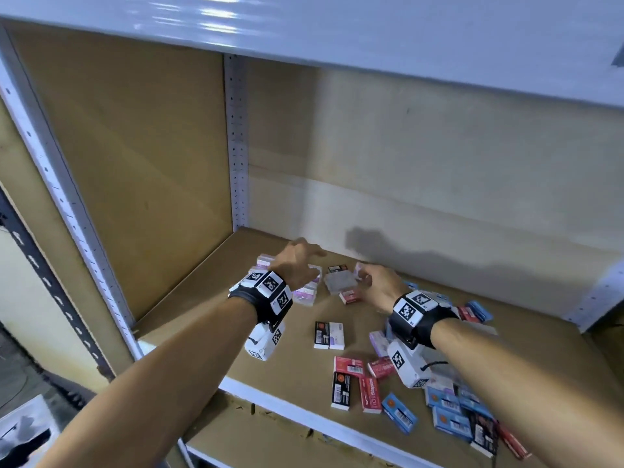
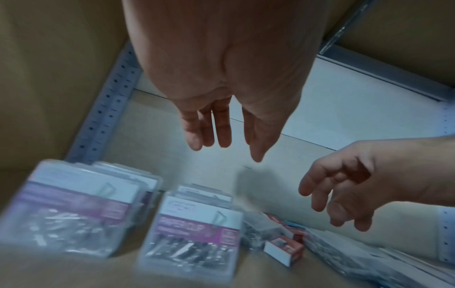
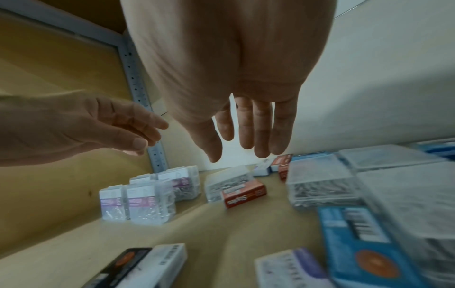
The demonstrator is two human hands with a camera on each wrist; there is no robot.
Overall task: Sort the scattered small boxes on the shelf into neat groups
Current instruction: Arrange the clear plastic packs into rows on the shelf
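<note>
At the shelf's (image 1: pixel 209 336) back left, clear purple-labelled boxes (image 3: pixel 150 194) stand grouped, and the left hand (image 1: pixel 297 261) hovers above them, fingers loose and empty. The right hand (image 1: pixel 380 285) hangs beside it, fingers spread, holding nothing. Red and blue boxes (image 1: pixel 449 413) lie scattered at right.

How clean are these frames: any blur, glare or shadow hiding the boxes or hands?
Head view: glare streaks on the upper shelf, hand shadows on the back wall, boxes readable. Left wrist view: heavy motion blur on the clear paper-clip boxes. Right wrist view: the blue box smeared at the edge, wide-angle stretch.
</note>
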